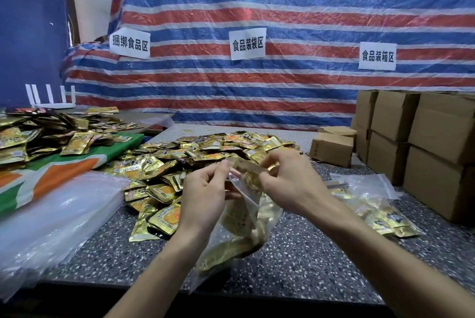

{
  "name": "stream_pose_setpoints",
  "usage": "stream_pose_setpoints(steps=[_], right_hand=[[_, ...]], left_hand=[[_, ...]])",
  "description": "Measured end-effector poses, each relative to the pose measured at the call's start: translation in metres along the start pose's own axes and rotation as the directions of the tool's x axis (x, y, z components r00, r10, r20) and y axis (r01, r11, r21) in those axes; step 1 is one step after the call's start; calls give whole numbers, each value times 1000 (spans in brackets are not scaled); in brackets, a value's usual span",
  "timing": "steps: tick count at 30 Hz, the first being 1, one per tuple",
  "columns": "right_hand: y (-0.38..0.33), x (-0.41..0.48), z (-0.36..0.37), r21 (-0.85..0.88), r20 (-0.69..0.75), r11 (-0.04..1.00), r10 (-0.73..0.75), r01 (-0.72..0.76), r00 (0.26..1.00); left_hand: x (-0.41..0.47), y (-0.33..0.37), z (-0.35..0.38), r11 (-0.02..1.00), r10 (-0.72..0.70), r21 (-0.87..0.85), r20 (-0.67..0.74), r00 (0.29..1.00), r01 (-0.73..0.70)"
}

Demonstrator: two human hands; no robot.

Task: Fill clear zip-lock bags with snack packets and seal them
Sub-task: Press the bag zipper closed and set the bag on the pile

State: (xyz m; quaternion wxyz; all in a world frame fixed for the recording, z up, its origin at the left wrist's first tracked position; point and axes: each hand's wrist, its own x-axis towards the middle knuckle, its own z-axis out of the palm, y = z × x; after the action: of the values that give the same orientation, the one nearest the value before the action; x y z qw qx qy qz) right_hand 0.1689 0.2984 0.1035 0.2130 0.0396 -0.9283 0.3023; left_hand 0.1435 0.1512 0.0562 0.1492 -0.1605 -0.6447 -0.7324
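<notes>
A clear zip-lock bag (246,225) partly filled with gold snack packets hangs over the speckled table (295,261). My left hand (205,194) pinches the bag's top edge at its left side. My right hand (290,184) pinches the top edge at the right, with a gold packet showing at the bag's mouth between the two hands. A big heap of loose gold snack packets (180,163) lies on the table just behind and left of the hands.
A filled clear bag (372,204) lies on the table to the right. Cardboard boxes (411,143) are stacked at the far right. A stack of clear bags (56,220) lies at the left, and more gold packets (38,132) sit on a green-orange cloth behind it.
</notes>
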Motion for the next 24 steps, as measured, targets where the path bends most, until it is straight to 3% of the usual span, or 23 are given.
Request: stream_pose_setpoints(steps=[4, 6, 9, 13, 17, 21, 24], right_hand=[[-5, 0, -1, 123, -118, 992, 13, 1, 993], [-4, 1, 1, 151, -76, 988, 54, -42, 996], [0, -2, 8, -32, 76, 999, 4, -1, 997], [6, -7, 4, -200, 18, 964, -174, 175, 984], [12, -10, -1, -313, 81, 925, -200, 215, 977], [18, -6, -3, -56, -49, 964, -261, 259, 964], [17, 2, -9, 183, 6, 943, -284, 278, 959]], left_hand=[[0, 3, 2, 1000, 24, -16, 10, 1000, -24], [1, 4, 3, 999, 42, -13, 12, 999, -41], [3, 4, 1, 996, 70, -47, -8, 997, -71], [4, 1, -3, 993, 85, -79, -50, 995, -89], [6, 1, -6, 989, 54, -129, -97, 994, -66], [8, 3, -11, 994, 105, -3, -47, 993, -105], [21, -2, -25, 995, 85, 60, -162, 983, -77]])
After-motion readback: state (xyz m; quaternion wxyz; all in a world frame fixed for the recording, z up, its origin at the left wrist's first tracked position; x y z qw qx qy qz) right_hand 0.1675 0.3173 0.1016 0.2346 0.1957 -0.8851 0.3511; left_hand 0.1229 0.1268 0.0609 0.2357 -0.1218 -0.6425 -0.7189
